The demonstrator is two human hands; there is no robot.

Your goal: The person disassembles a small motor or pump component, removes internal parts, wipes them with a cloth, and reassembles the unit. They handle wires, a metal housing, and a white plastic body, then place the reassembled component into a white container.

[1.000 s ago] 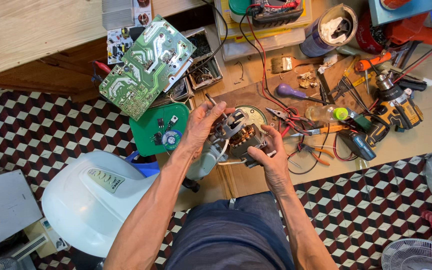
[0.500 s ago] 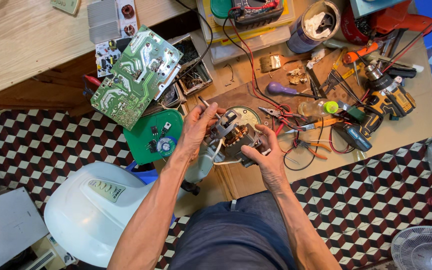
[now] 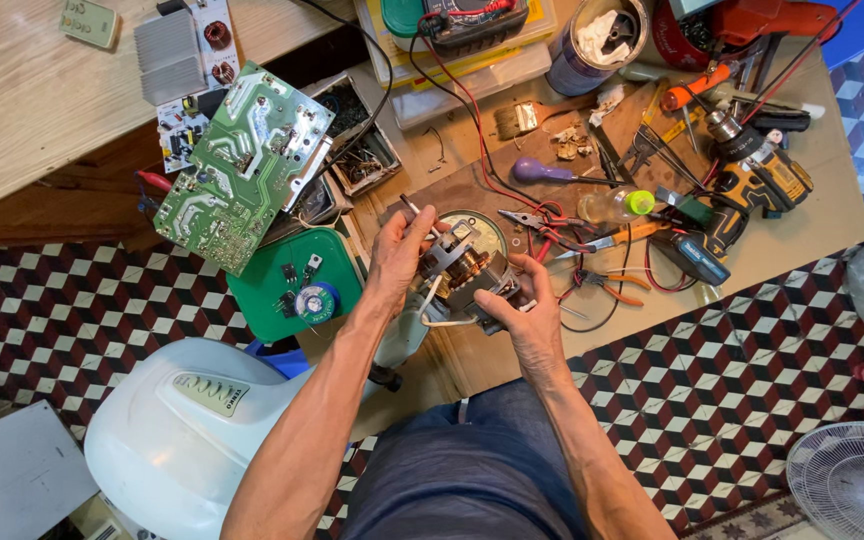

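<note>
Both hands hold the small electric motor (image 3: 462,275) above the cardboard-covered bench (image 3: 802,240), the left hand (image 3: 399,255) closed on its upper-left end, the right hand (image 3: 522,315) cupping its lower-right, shaft pointing up-left.

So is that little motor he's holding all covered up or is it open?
Open. The motor, held between the left hand and right hand, has no cover: its copper windings and metal frame show bare.

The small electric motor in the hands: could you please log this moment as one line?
left hand: grips small electric motor | right hand: supports it from below | held above cluttered workbench | pliers beside
</note>
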